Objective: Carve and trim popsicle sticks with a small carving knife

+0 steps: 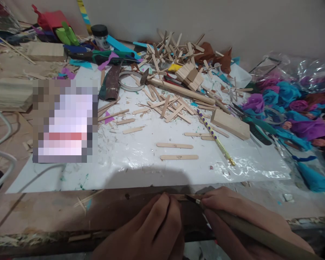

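Note:
My left hand (154,227) presses down on a thin craft stick (182,197) lying at the near edge of the wooden table (43,213); most of the stick is hidden under my fingers. My right hand (233,220) grips a wooden-handled cutting tool (260,236), its dark blade tip (191,198) touching the stick just right of my left fingertips. Two notched craft sticks (174,145) (179,157) lie side by side on the white plastic sheet (130,162) beyond my hands.
A purple dotted pencil (215,137), a wooden block (230,124), a hammer (178,88) and a heap of craft sticks (170,50) lie farther back. Coloured paper flowers (289,108) crowd the right. A blurred box (65,121) sits at left, with paper scraps and tools behind.

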`<move>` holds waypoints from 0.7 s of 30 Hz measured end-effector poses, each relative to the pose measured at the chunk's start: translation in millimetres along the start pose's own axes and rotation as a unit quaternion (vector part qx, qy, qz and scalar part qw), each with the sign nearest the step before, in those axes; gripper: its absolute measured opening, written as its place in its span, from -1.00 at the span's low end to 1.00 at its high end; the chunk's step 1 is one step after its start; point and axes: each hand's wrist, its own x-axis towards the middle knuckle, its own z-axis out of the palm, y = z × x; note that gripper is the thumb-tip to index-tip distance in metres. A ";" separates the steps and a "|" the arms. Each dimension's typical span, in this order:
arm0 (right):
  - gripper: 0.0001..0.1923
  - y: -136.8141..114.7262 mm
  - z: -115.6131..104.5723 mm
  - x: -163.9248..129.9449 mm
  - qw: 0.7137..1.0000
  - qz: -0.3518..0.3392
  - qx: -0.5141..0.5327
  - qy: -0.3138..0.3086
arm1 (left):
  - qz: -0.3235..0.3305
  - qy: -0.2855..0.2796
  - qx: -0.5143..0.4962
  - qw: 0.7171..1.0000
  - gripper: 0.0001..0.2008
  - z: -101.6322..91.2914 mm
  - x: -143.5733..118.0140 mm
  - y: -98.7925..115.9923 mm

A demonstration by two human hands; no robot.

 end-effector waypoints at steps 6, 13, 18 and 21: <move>-0.80 2.7 1.3 -0.3 1.000 -0.004 -0.002 -0.010 | -0.006 0.006 -0.002 1.000 -0.74 -1.0 1.7 -0.6; -0.80 4.7 2.9 -5.9 1.000 -0.002 0.011 0.015 | -0.002 0.011 0.001 1.000 -0.71 -1.3 1.5 -0.4; -0.81 3.4 2.9 -1.3 0.999 -0.009 0.016 0.027 | -0.005 0.009 -0.002 1.000 -0.72 -0.1 1.6 0.0; -0.81 0.6 1.5 3.2 1.000 -0.008 0.009 0.014 | 0.002 0.008 0.002 1.000 -0.72 -0.7 1.2 -0.7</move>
